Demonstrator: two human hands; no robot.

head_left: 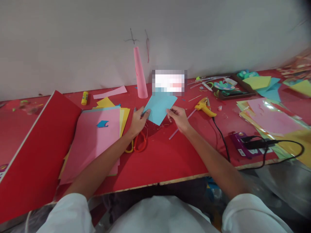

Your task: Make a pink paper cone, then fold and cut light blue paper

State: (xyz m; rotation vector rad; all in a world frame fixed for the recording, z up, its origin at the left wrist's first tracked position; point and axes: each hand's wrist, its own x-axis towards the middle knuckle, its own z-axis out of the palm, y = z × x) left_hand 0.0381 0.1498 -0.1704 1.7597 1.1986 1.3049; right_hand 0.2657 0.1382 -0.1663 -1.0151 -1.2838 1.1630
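Observation:
A light blue paper sheet (160, 108) is held just above the red table (165, 158) at its middle. My left hand (138, 121) pinches the sheet's left corner, fingers closed. My right hand (178, 117) pinches its right edge, fingers closed as well. Orange and yellow scissors (139, 144) lie on the table under my left wrist. A thin glue stick rod (181, 124) lies under my right hand.
A stack of pink, yellow and blue sheets (97, 139) lies to the left, beside a big red board (36, 149). A pink paper cone (140, 74) stands at the wall. A yellow glue gun (205, 106) with black cable, a purple power strip (245, 145) and more coloured sheets (272, 119) are on the right.

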